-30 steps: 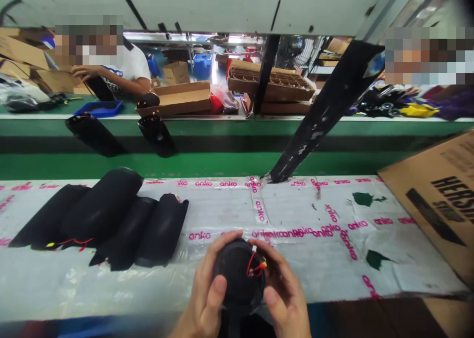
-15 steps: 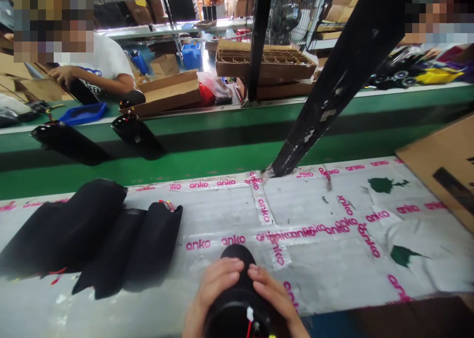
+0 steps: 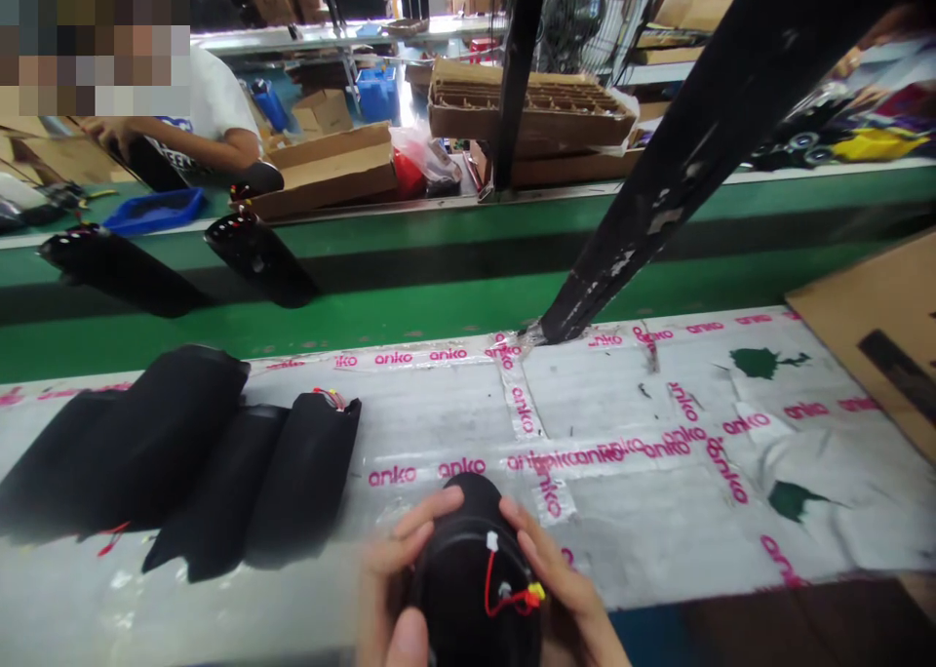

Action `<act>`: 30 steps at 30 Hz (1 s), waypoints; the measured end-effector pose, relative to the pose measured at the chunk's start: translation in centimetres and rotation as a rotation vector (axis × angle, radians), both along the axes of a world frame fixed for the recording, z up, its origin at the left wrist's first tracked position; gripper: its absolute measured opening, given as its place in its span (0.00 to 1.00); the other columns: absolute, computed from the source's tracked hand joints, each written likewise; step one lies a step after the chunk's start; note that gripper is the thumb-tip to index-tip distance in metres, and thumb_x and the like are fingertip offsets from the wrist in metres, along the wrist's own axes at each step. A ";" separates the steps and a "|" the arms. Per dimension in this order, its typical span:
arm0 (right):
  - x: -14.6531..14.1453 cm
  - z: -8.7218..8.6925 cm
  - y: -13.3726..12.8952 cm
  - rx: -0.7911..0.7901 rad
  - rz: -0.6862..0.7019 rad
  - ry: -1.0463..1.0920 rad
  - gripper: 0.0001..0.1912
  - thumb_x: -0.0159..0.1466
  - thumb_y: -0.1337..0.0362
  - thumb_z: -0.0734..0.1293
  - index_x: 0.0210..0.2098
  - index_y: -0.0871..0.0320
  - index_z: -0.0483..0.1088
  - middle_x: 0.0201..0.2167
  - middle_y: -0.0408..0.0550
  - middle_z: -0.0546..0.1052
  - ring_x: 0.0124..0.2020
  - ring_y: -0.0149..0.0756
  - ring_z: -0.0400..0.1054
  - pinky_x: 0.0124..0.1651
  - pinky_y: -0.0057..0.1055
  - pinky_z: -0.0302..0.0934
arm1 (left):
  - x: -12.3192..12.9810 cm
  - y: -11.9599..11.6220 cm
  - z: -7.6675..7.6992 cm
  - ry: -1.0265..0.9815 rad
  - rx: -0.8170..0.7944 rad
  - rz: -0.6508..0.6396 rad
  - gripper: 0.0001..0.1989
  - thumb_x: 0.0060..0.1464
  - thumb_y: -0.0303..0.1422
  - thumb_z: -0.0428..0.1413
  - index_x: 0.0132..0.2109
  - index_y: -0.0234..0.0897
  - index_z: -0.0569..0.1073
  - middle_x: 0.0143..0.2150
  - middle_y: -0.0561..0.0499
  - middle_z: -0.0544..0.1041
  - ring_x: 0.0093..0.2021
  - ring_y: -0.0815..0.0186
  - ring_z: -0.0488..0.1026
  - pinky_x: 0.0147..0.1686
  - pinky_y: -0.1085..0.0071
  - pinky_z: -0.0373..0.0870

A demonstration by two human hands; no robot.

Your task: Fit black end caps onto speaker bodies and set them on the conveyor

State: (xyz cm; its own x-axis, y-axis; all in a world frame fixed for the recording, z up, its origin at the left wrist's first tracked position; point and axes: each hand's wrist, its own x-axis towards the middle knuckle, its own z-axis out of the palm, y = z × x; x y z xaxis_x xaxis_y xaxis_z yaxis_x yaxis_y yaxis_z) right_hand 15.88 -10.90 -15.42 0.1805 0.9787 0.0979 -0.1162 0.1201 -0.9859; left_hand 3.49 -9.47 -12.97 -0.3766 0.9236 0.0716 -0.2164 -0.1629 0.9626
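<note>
At the near edge of the bench, a black cylinder (image 3: 468,560) with its wired end toward me sits between my two hands. Red wires with a white plug and a yellow plug come out of that end. My left hand (image 3: 402,579) wraps round its left side, thumb low near the end face. On the other side, the fingers of my right hand (image 3: 560,574) curl along the cylinder. Several similar black sleeve-covered cylinders (image 3: 303,482) lie to the left, some with red wires showing.
White sheeting with pink "anko" tape (image 3: 446,413) covers the bench. Beyond runs a green belt (image 3: 409,287) carrying two black cylinders (image 3: 259,257). A slanted black post (image 3: 629,228) rises behind the bench; a cardboard box (image 3: 870,326) stands right. A co-worker (image 3: 219,111) sits across.
The cylinder has tilted so its wired end faces me more fully. Both hands have shifted from its top toward its sides, and my left thumb now shows.
</note>
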 end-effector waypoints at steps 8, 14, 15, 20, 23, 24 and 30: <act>-0.5 2.5 2.1 -0.046 0.005 0.221 0.21 0.71 0.54 0.75 0.62 0.47 0.78 0.68 0.55 0.77 0.68 0.56 0.74 0.69 0.51 0.72 | -2.3 4.6 0.0 0.024 0.035 -0.352 0.19 0.69 0.51 0.55 0.54 0.44 0.76 0.55 0.45 0.81 0.56 0.52 0.79 0.56 0.58 0.75; -0.4 3.1 1.8 -0.034 -0.075 0.140 0.18 0.71 0.57 0.76 0.60 0.44 0.81 0.64 0.49 0.81 0.65 0.48 0.78 0.66 0.38 0.74 | -2.3 4.9 0.0 0.200 0.110 -0.519 0.29 0.74 0.52 0.44 0.63 0.41 0.78 0.63 0.42 0.81 0.63 0.47 0.77 0.63 0.55 0.71; -0.3 3.1 1.8 -0.036 -0.084 0.112 0.18 0.71 0.56 0.76 0.60 0.44 0.81 0.64 0.49 0.82 0.64 0.48 0.78 0.66 0.39 0.74 | -2.8 5.0 0.3 0.228 0.114 -0.537 0.29 0.75 0.53 0.43 0.65 0.42 0.77 0.65 0.42 0.80 0.65 0.47 0.76 0.65 0.55 0.70; 0.4 3.2 2.0 -0.058 -0.066 0.073 0.19 0.69 0.57 0.78 0.59 0.45 0.82 0.62 0.48 0.82 0.63 0.49 0.79 0.66 0.41 0.75 | -7.1 5.9 1.7 0.421 0.126 -0.852 0.41 0.67 0.63 0.52 0.77 0.46 0.65 0.79 0.44 0.65 0.78 0.43 0.61 0.78 0.50 0.56; 0.6 2.8 2.2 -0.060 -0.048 0.122 0.19 0.69 0.57 0.78 0.58 0.46 0.82 0.63 0.49 0.83 0.63 0.48 0.79 0.66 0.41 0.75 | -9.0 6.5 2.2 0.575 0.139 -0.921 0.49 0.56 0.52 0.72 0.78 0.52 0.61 0.78 0.45 0.66 0.77 0.43 0.65 0.77 0.49 0.62; 0.6 2.5 2.2 -0.065 -0.047 0.144 0.18 0.69 0.57 0.77 0.58 0.47 0.82 0.63 0.49 0.82 0.63 0.48 0.79 0.67 0.41 0.74 | -9.3 6.6 2.2 0.632 0.157 -0.902 0.51 0.53 0.47 0.75 0.78 0.53 0.61 0.77 0.45 0.68 0.75 0.43 0.67 0.76 0.48 0.64; 0.7 1.2 2.1 -0.109 -0.061 0.265 0.16 0.72 0.56 0.74 0.58 0.47 0.83 0.62 0.50 0.83 0.64 0.51 0.77 0.70 0.51 0.69 | -8.7 7.5 2.5 0.736 0.340 -0.810 0.52 0.47 0.41 0.78 0.76 0.49 0.67 0.71 0.43 0.77 0.69 0.47 0.76 0.71 0.53 0.73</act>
